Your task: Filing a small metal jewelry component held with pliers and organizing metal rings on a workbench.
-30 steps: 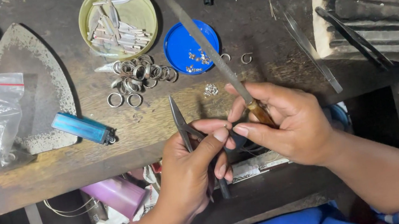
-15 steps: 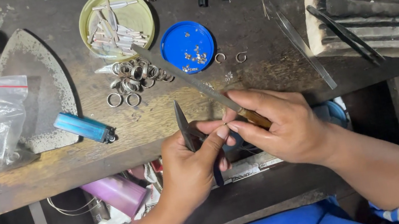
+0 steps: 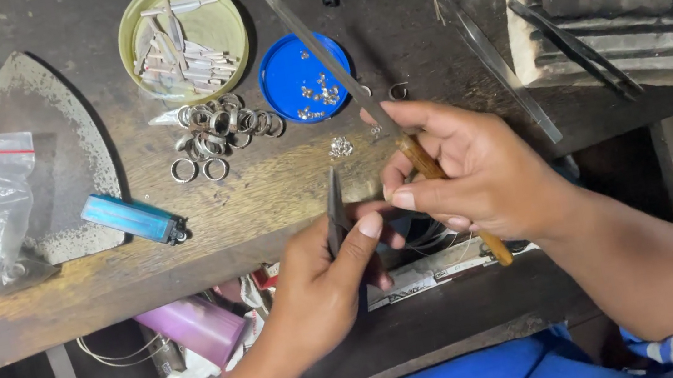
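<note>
I see my right hand (image 3: 481, 173) gripping the long wooden-handled metal file (image 3: 357, 93), its tip now swung back up toward the round yellow-green dish (image 3: 223, 15). My left hand (image 3: 325, 283) pinches the slim dark tweezers (image 3: 334, 212) upright at the wooden bench's (image 3: 265, 201) edge; filing looks under way.

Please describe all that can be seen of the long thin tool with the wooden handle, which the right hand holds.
The long file is a slim, grey metal blade, seemingly tapering to a point, set in a light brown wooden handle. It lies slanted, its tip up near the yellow-green dish and passing over the edge of the blue lid. The right hand grips the handle; the handle's end sticks out below the palm.
</note>
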